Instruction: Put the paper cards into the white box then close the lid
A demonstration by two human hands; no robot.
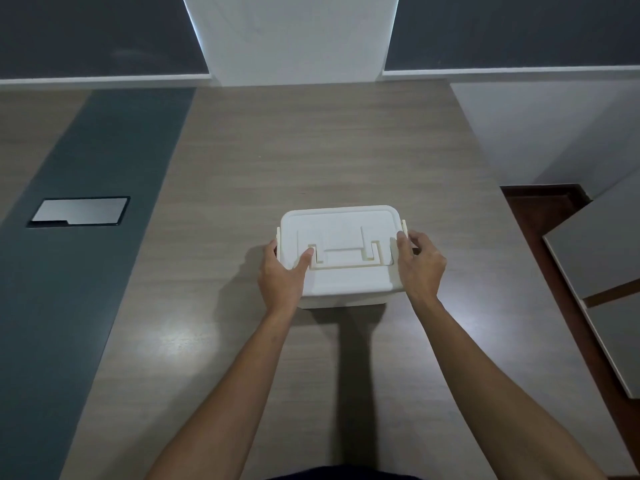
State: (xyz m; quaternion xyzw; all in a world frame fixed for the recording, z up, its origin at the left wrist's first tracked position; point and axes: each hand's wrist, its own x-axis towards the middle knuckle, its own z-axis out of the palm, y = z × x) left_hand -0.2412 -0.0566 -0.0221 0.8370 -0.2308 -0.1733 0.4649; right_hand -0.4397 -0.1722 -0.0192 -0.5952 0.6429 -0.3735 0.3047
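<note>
White box [341, 244], lid on, gripped at both sides by hands.

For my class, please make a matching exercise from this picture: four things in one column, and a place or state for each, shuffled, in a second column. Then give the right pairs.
Column A
1. left hand
2. right hand
3. lid
4. metal plate

Column B
a. set flush in the dark strip at the left of the table
b. on the white box, covering it
c. at the box's right side, fingers by the side latch
d. at the box's left side, thumb resting on the lid

Pairs: 1-d, 2-c, 3-b, 4-a
</note>
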